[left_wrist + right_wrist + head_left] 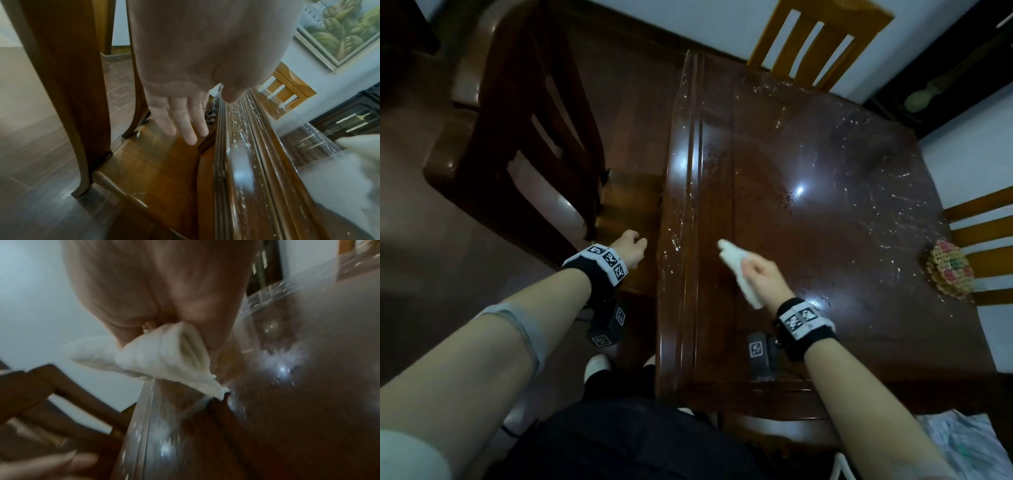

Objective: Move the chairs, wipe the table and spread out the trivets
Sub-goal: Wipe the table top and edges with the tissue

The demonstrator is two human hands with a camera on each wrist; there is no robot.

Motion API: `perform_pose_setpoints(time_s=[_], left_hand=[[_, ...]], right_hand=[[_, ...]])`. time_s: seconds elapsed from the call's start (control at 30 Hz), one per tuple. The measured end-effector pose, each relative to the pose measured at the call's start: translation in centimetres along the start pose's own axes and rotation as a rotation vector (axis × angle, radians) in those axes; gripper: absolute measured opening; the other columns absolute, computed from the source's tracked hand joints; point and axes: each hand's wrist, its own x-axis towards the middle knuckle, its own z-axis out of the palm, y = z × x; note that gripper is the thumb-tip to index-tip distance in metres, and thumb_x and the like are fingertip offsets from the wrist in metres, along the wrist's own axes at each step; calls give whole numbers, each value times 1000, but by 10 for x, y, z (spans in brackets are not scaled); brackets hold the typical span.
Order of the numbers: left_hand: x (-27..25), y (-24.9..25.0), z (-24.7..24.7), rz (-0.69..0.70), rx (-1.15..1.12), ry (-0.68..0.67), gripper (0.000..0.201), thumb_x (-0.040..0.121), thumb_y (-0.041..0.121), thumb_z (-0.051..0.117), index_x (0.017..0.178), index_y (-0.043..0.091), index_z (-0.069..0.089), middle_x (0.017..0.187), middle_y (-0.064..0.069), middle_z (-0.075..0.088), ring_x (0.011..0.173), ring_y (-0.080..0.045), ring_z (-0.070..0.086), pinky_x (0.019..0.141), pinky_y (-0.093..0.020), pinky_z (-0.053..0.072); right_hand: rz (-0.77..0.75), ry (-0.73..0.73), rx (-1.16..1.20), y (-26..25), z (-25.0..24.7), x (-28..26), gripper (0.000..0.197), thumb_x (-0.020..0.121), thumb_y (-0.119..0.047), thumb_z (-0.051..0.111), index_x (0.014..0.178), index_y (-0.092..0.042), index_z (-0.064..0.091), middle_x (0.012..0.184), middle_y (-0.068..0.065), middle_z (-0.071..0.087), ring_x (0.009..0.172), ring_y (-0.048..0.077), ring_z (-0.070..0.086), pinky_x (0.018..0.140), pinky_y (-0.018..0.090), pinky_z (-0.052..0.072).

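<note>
My right hand [763, 274] hangs over the near-left part of the dark glossy wooden tabletop [825, 212], its grip clamped on a folded white cloth [739, 270]; thumb and fingers pinch the cloth, which sticks out past both sides of the hand. In the right wrist view the lowest corner of the cloth [164, 356] looks to meet the tabletop surface, though blur keeps me from being sure. My left hand [630, 250] hovers off the left edge of the tabletop, above the brown wooden seat [156, 162] of the dark wooden chair [524, 137] standing left of the table. Its grip is apart and holds nothing: the left wrist view shows the fingers [189, 126] straight and pointing down at the seat, not touching it. White specks and streaks are scattered over the tabletop, thickest along the left moulded edge and toward the far and right sides. A round, multicoloured woven trivet [952, 270] lies at the right edge of the tabletop. Two lighter yellow-brown slatted wooden chairs stand against the table, one at the far side [815, 37] and one on the right [983, 240], just behind the trivet.
</note>
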Motion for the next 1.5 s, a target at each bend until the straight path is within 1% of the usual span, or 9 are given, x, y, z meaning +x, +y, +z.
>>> perform_pose_setpoints(time_s=[0.13, 0.37, 0.5, 0.77, 0.93, 1.23, 1.33, 1.43, 1.5], left_hand=[[-2, -6, -1, -16, -4, 17, 50, 102, 36, 35, 148, 17, 26, 109, -4, 59, 90, -21, 61, 69, -32, 45], [1, -16, 6, -74, -30, 26, 50, 103, 35, 35, 148, 16, 26, 110, -3, 58, 88, -19, 59, 62, -29, 43], [0, -19, 6, -92, -39, 57, 50, 102, 36, 35, 148, 16, 26, 107, -3, 58, 83, -17, 59, 54, -25, 41], [-3, -8, 20, -130, 53, 90, 49, 100, 40, 36, 144, 18, 31, 115, -6, 59, 96, -23, 61, 86, -39, 50], [-5, 6, 32, -75, 160, 75, 50, 98, 43, 35, 142, 19, 34, 127, -10, 57, 112, -29, 57, 97, -46, 47], [-19, 14, 35, 41, 395, -20, 49, 102, 40, 32, 141, 10, 34, 109, -11, 59, 100, -31, 60, 83, -37, 47], [-22, 13, 36, 43, 436, -22, 51, 101, 39, 33, 141, 8, 32, 116, -16, 59, 102, -33, 60, 88, -39, 48], [-25, 13, 35, 39, 445, -30, 51, 101, 40, 32, 141, 8, 33, 119, -18, 58, 105, -35, 59, 94, -43, 47], [-25, 13, 35, 36, 436, -28, 50, 101, 40, 33, 140, 8, 33, 120, -17, 57, 105, -35, 59, 96, -45, 46]], right_hand=[[67, 245, -151, 7, -35, 32, 30, 101, -24, 42, 123, -15, 60, 99, 0, 61, 84, 15, 58, 72, 27, 46], [227, 70, -434, 17, -27, 70, 39, 102, -34, 31, 127, -16, 55, 135, 11, 54, 119, 29, 53, 100, 38, 40], [106, 27, -482, 27, -17, 68, 36, 102, -33, 36, 124, -15, 59, 156, -6, 30, 136, 22, 38, 106, 31, 29], [-58, -244, -369, 45, 20, 14, 28, 103, -27, 42, 121, -19, 61, 156, -8, 28, 147, 23, 12, 115, 34, 16], [-39, -284, -288, 57, 47, -36, 32, 102, -26, 45, 131, -23, 57, 153, -10, 33, 148, 21, 9, 117, 37, 17], [145, -368, -156, 56, 87, -120, 26, 100, -27, 46, 118, -24, 64, 141, -1, 52, 139, 13, 32, 116, 38, 26], [210, -355, -98, 45, 76, -129, 23, 96, -33, 50, 101, -23, 69, 110, 2, 66, 106, 13, 60, 100, 38, 45], [229, -219, 45, 33, 46, -133, 26, 100, -17, 50, 120, -11, 63, 99, -3, 66, 79, -8, 60, 76, 11, 44], [241, -35, 107, 33, 21, -130, 26, 100, -17, 48, 121, -8, 62, 104, 8, 67, 79, 6, 65, 71, 12, 44]])
